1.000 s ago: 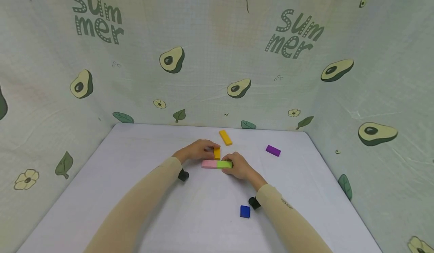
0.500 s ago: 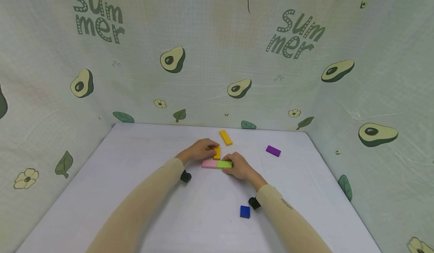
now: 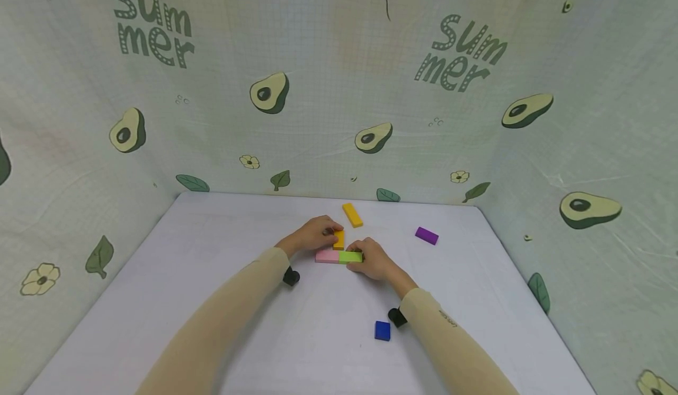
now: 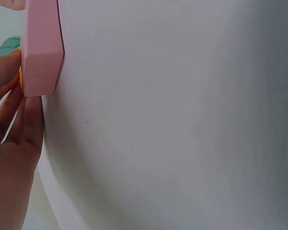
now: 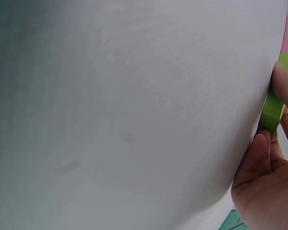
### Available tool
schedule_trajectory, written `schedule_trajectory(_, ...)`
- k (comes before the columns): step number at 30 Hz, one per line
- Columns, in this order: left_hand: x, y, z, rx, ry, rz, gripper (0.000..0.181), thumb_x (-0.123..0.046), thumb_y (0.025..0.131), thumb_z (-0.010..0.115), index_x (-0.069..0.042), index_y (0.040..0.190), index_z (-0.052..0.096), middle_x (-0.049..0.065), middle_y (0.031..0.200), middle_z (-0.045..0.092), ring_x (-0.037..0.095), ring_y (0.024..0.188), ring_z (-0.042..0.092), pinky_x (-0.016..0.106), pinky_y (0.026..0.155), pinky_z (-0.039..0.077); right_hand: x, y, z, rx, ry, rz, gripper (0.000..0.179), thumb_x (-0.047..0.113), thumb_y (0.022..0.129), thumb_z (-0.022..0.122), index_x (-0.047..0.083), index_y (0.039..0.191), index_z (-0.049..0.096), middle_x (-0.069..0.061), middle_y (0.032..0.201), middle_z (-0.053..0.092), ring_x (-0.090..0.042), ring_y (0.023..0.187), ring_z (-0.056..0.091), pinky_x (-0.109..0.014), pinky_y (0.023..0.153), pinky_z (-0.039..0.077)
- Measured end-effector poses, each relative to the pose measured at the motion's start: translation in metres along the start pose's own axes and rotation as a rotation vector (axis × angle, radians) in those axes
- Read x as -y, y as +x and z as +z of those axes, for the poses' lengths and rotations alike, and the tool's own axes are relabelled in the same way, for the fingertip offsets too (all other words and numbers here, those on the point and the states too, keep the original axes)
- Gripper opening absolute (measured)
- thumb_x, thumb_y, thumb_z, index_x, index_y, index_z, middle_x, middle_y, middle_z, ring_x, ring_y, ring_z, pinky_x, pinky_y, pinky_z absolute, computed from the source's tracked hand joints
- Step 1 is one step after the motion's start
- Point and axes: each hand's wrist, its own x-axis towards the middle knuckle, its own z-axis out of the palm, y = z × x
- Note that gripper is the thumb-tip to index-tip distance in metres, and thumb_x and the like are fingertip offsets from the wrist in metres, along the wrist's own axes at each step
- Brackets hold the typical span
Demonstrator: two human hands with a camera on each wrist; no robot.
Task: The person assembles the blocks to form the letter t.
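Note:
In the head view a pink block (image 3: 326, 256) and a lime-green block (image 3: 349, 257) lie end to end on the white table. My right hand (image 3: 372, 259) grips the green one at its right end, thumb on the near side. Just behind their join a yellow-orange block (image 3: 339, 241) points away from me, pinched by my left hand (image 3: 312, 235) from its left. The left wrist view has the pink block (image 4: 42, 52) large in front, hiding most of the yellow one. Thumb and fingers around the green block (image 5: 272, 111) show at the right wrist view's edge.
Another yellow-orange block (image 3: 352, 215) lies farther back, and a purple block (image 3: 426, 235) is off to the right. A blue block (image 3: 382, 331) sits nearer me, beside the black wrist camera (image 3: 398, 317) on my right arm. A printed cloth (image 3: 328, 89) walls the table's back and sides.
My left hand and forearm have shifted slightly right and away from me, the fingers still at the yellow block. The right hand and the blocks stay practically where they were.

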Motion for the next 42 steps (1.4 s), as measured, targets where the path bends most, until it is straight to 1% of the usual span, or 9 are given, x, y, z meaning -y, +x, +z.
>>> schedule_trajectory(4,-0.001,-0.001,0.001,-0.007,0.003,-0.011,0.037,-0.02,0.105,0.07,-0.012,0.141,0.069,0.005,0.129,0.066,0.019,0.114,0.06,0.038,0.105,0.052,-0.001,0.001,0.001,-0.005,0.006,0.01,0.025,0.017,0.097,0.08,0.012,0.121,0.072,-0.004,0.109,0.061,-0.021,0.099,0.053,-0.043,0.096,0.05)
schedule_trajectory(10,-0.002,-0.003,0.001,-0.018,-0.001,-0.009,0.037,-0.019,0.104,0.071,-0.012,0.14,0.07,0.005,0.128,0.067,0.019,0.114,0.061,0.038,0.105,0.053,0.001,0.0,0.001,-0.011,-0.004,0.008,0.026,0.017,0.098,0.079,0.012,0.122,0.072,-0.004,0.109,0.06,-0.02,0.099,0.053,-0.043,0.096,0.05)
schedule_trajectory(19,-0.004,-0.005,0.0,-0.001,-0.038,0.001,0.036,-0.018,0.103,0.072,-0.011,0.138,0.071,0.003,0.125,0.068,0.019,0.114,0.063,0.037,0.104,0.054,0.001,-0.002,0.0,-0.005,-0.009,0.014,0.028,0.019,0.098,0.08,0.012,0.123,0.072,-0.005,0.109,0.06,-0.021,0.099,0.054,-0.042,0.096,0.051)
schedule_trajectory(27,-0.002,-0.006,0.0,0.004,-0.063,-0.007,0.035,-0.02,0.103,0.072,-0.013,0.137,0.072,0.001,0.124,0.068,0.018,0.113,0.063,0.037,0.103,0.054,0.001,-0.002,-0.001,-0.004,-0.023,-0.016,0.029,0.019,0.099,0.078,0.009,0.125,0.071,-0.007,0.11,0.06,-0.022,0.099,0.055,-0.04,0.093,0.051)
schedule_trajectory(30,-0.002,-0.006,0.0,0.006,-0.069,-0.007,0.035,-0.02,0.103,0.073,-0.013,0.137,0.072,0.001,0.124,0.068,0.018,0.112,0.063,0.037,0.103,0.054,-0.001,-0.002,0.0,0.002,-0.031,-0.023,0.03,0.021,0.099,0.077,0.009,0.126,0.07,-0.007,0.111,0.06,-0.022,0.1,0.054,-0.038,0.092,0.05)
schedule_trajectory(32,-0.002,-0.006,0.0,0.007,-0.07,-0.011,0.035,-0.02,0.103,0.072,-0.013,0.137,0.072,0.001,0.124,0.068,0.017,0.112,0.063,0.036,0.103,0.054,-0.003,0.0,0.0,0.001,-0.025,-0.025,0.03,0.021,0.099,0.077,0.009,0.125,0.07,-0.008,0.111,0.06,-0.023,0.099,0.055,-0.039,0.092,0.05)
schedule_trajectory(39,-0.004,-0.008,0.0,0.006,-0.064,-0.016,0.035,-0.019,0.103,0.073,-0.014,0.137,0.072,0.0,0.124,0.068,0.016,0.112,0.062,0.036,0.103,0.054,-0.012,0.006,0.006,0.001,-0.012,0.009,0.03,0.023,0.099,0.078,0.014,0.126,0.071,-0.005,0.111,0.059,-0.022,0.101,0.054,-0.04,0.095,0.049)
schedule_trajectory(42,-0.004,-0.008,0.0,0.005,-0.071,-0.016,0.035,-0.019,0.103,0.073,-0.013,0.137,0.072,0.001,0.123,0.067,0.016,0.11,0.062,0.036,0.102,0.055,-0.011,0.006,0.006,0.001,-0.01,0.013,0.031,0.022,0.098,0.078,0.013,0.127,0.071,-0.006,0.112,0.059,-0.023,0.101,0.054,-0.042,0.095,0.05)
